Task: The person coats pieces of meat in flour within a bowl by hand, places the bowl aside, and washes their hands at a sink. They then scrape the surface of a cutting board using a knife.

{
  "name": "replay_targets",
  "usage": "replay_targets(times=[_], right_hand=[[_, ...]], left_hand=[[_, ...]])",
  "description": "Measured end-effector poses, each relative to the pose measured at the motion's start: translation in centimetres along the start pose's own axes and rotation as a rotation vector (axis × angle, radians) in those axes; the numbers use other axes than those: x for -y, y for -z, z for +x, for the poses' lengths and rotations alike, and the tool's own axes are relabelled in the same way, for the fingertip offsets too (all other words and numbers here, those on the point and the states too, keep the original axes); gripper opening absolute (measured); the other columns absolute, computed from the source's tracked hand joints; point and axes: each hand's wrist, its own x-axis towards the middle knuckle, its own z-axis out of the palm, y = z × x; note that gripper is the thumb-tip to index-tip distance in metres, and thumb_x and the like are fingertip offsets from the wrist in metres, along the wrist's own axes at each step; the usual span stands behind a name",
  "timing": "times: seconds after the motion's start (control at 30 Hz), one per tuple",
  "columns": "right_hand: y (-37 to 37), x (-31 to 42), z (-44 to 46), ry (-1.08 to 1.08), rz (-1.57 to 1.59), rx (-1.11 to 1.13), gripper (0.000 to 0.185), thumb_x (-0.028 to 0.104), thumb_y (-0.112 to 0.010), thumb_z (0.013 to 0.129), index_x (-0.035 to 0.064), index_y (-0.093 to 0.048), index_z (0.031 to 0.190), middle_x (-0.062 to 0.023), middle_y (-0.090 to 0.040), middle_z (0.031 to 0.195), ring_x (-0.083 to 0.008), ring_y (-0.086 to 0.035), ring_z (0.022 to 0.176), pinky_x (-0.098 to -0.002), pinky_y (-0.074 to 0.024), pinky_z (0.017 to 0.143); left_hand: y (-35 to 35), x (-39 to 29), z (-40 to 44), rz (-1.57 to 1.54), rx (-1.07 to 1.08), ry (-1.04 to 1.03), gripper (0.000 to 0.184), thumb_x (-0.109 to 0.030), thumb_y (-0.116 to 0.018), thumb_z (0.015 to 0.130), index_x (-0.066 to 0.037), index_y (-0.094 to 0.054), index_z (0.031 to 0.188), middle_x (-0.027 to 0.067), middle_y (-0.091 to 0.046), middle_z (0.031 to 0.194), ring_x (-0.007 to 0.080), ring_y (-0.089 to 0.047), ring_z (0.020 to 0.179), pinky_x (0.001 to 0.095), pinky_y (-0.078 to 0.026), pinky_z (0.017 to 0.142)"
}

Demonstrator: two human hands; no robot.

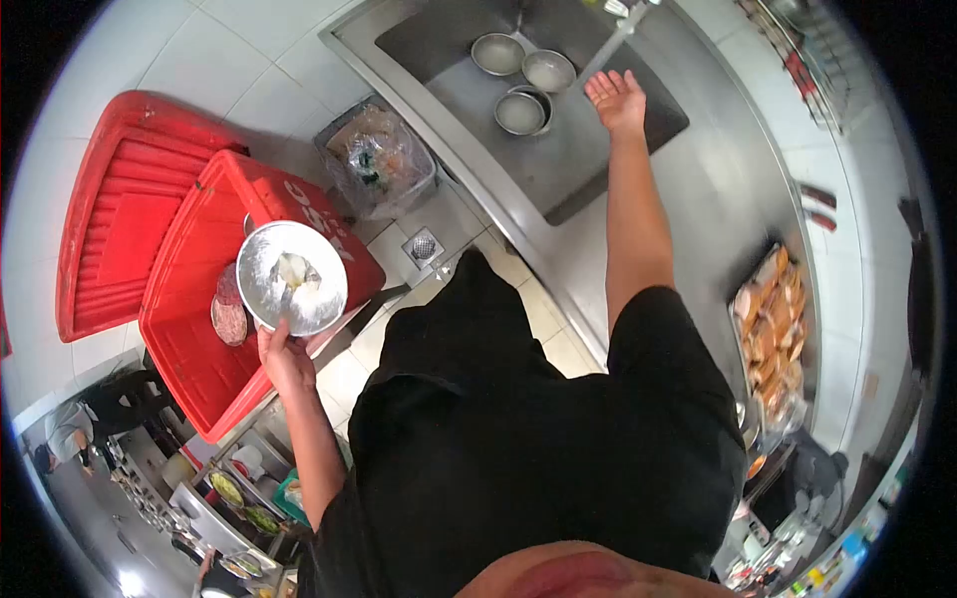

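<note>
My left hand grips the near rim of a round metal bowl, holding it over the open red bin. White powder coats the bowl's inside, and pale pieces lie in its middle. Below the bowl, inside the bin, is a pack of reddish ground meat, partly hidden. My right hand reaches over the steel sink, palm up, fingers spread, holding nothing. It is nearest to the faucet spout. Three metal bowls sit in the basin to its left.
A red lid leans against the tiled wall behind the bin. Between bin and sink stands a plastic-lined trash container, near a floor drain. A tray of bread rolls lies on the steel counter at right. Knives hang on the wall.
</note>
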Motion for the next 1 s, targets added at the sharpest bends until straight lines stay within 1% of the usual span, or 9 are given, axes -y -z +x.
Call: replay_targets(times=[0.17,0.2,0.3,0.4,0.47,0.6,0.7,0.87,1.0], right_hand=[[1.1,1.4,16.2,-0.008,0.115,0.021,0.035,0.025,-0.044,0.092,-0.0066,-0.047,0.108,-0.0221,-0.055,0.105,-0.0384,-0.056,0.099,-0.0503,-0.0491,0.088],[0.0,1.5,16.5,0.043,0.114,-0.054,0.027,0.014,-0.04,0.09,-0.0057,-0.049,0.105,-0.0195,-0.056,0.1,-0.0332,-0.059,0.086,-0.0436,-0.0551,0.074],[0.3,2.0,20.6,0.087,0.267,-0.119,0.024,0.008,-0.037,0.087,-0.0039,-0.051,0.103,-0.0177,-0.057,0.098,-0.0281,-0.058,0.078,-0.0366,-0.0556,0.068],[5.1,2.2,23.4,-0.237,0.283,0.695,0.026,0.014,-0.037,0.097,-0.0002,-0.052,0.113,-0.01,-0.053,0.09,-0.0202,-0.053,0.071,-0.0264,-0.0508,0.056],[4.8,2.1,24.5,-0.078,0.003,0.325,0.026,0.015,-0.037,0.098,0.0008,-0.052,0.114,-0.0081,-0.054,0.087,-0.0185,-0.051,0.066,-0.0251,-0.0491,0.055],[-0.1,3.4,20.8,0.008,-0.162,-0.134,0.026,0.013,-0.037,0.098,0.0001,-0.051,0.115,-0.0082,-0.054,0.086,-0.0185,-0.052,0.066,-0.0239,-0.0486,0.054],[-9.6,6.1,9.8,-0.063,-0.034,-0.158,0.024,0.013,-0.044,0.096,-0.0009,-0.051,0.114,-0.0098,-0.056,0.09,-0.0187,-0.053,0.067,-0.0233,-0.0479,0.052],[-4.5,6.8,15.9,0.007,-0.168,0.089,0.029,0.017,-0.05,0.092,-0.0008,-0.052,0.115,-0.013,-0.059,0.1,-0.0198,-0.058,0.078,-0.0271,-0.0499,0.062],[-2.7,6.8,20.9,0.289,-0.917,0.083,0.034,0.024,-0.056,0.087,0.0043,-0.058,0.114,-0.0119,-0.062,0.105,-0.0209,-0.06,0.087,-0.0298,-0.0483,0.073]], left_hand=[[-5.5,-0.4,0.1,-0.017,-0.099,-0.042,0.027,0.0,-0.051,0.085,-0.004,-0.054,0.112,0.0119,-0.062,0.111,0.0234,-0.063,0.098,0.0384,-0.053,0.082],[-6.1,-0.1,0.5,-0.018,-0.108,-0.033,0.028,0.0,-0.051,0.085,-0.004,-0.054,0.112,0.012,-0.062,0.111,0.0235,-0.063,0.098,0.0384,-0.053,0.082],[-9.3,0.4,1.7,0.002,-0.122,0.016,0.029,0.0,-0.052,0.085,-0.004,-0.054,0.113,0.0121,-0.062,0.111,0.0244,-0.062,0.1,0.0392,-0.053,0.083],[-11.2,1.1,2.7,0.034,-0.127,0.021,0.03,-0.001,-0.052,0.084,-0.004,-0.054,0.113,0.0123,-0.062,0.112,0.0254,-0.061,0.101,0.0407,-0.052,0.084],[-12.2,1.6,4.1,0.113,-0.096,0.055,0.041,-0.005,-0.047,0.087,-0.005,-0.044,0.128,0.0133,-0.054,0.125,0.0271,-0.055,0.111,0.0436,-0.049,0.089],[-15.4,2.2,5.1,0.106,-0.034,0.088,0.042,-0.004,-0.047,0.087,-0.005,-0.042,0.129,0.0134,-0.053,0.126,0.0279,-0.054,0.113,0.0451,-0.046,0.093],[-16.5,2.6,6.0,0.158,-0.039,0.12,0.042,-0.004,-0.047,0.087,-0.005,-0.041,0.129,0.0134,-0.053,0.126,0.0277,-0.054,0.113,0.0443,-0.046,0.093],[-17.6,2.5,7.0,0.165,0.008,0.104,0.035,-0.005,-0.049,0.088,-0.003,-0.046,0.123,0.0126,-0.056,0.122,0.0255,-0.058,0.106,0.0401,-0.048,0.089],[-15.9,2.7,8.2,0.206,-0.078,0.129,0.014,-0.005,-0.057,0.085,-0.006,-0.061,0.098,0.0039,-0.064,0.09,0.0126,-0.058,0.07,0.0246,-0.044,0.055]])
